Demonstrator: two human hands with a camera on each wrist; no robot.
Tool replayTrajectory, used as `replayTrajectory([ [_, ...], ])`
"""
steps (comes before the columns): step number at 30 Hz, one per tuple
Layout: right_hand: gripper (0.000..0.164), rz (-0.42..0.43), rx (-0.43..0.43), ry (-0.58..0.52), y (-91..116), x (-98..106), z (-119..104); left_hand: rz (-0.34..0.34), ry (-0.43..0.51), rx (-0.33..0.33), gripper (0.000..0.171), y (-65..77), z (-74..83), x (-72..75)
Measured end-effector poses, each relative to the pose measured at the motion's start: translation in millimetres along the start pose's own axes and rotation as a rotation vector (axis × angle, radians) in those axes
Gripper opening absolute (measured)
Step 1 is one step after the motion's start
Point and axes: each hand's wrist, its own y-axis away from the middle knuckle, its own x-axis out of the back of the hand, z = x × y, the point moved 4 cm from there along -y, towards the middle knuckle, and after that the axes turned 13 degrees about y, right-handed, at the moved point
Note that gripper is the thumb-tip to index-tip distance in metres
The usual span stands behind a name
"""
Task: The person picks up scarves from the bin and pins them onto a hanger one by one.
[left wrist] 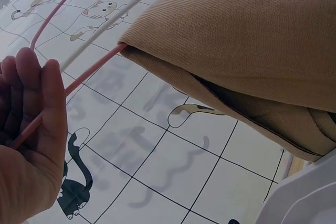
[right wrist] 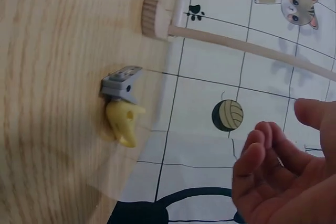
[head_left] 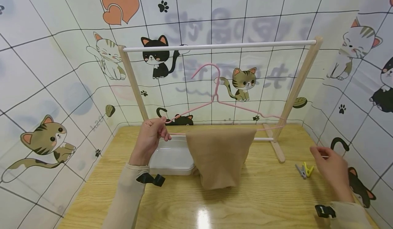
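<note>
My left hand (head_left: 149,138) grips the left corner of a pink hanger (head_left: 239,105), its fingers curled round the lower bar in the left wrist view. A brown cloth (head_left: 221,157) hangs folded over that bar, and the hanger's hook stands below the rack's white rail. Off to the right, my right hand (head_left: 331,169) is raised with relaxed, loosely bent fingers and a gap between thumb and fingertips in the right wrist view. Nearest to it on the table lie a grey clothespin (right wrist: 118,85) and a yellow clothespin (right wrist: 123,123), side by side.
Behind the cloth stands a drying rack with wooden posts (head_left: 299,86) and a white top rail (head_left: 233,46). A white tray (head_left: 176,171) sits on the wooden table (head_left: 172,205) at left, partly covered by the cloth. Cat-patterned walls close in the back and sides.
</note>
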Motion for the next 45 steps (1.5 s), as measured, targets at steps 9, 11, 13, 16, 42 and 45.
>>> replayTrajectory([
  [9,0.078,-0.226,0.077,0.129,-15,-21,22,0.012,0.012,0.012,0.053,1.2,-3.7,0.3],
  [11,0.081,-0.271,0.082,0.149,-17,-24,24,0.011,0.012,0.01,0.052,1.6,-4.1,0.5],
  [13,0.083,-0.304,0.085,0.155,-18,-26,24,0.009,0.015,0.011,0.051,1.9,-4.5,0.3],
  [16,0.086,-0.337,0.089,0.161,-18,-29,25,0.015,0.017,0.015,0.051,2.4,-5.0,-0.2],
  [42,0.074,-0.386,0.115,0.242,-20,-41,32,-0.091,0.148,-0.023,0.049,4.5,-8.5,-2.2],
  [45,0.064,-0.381,0.115,0.257,-21,-41,34,-0.091,0.162,-0.023,0.049,4.6,-9.3,-1.4],
])
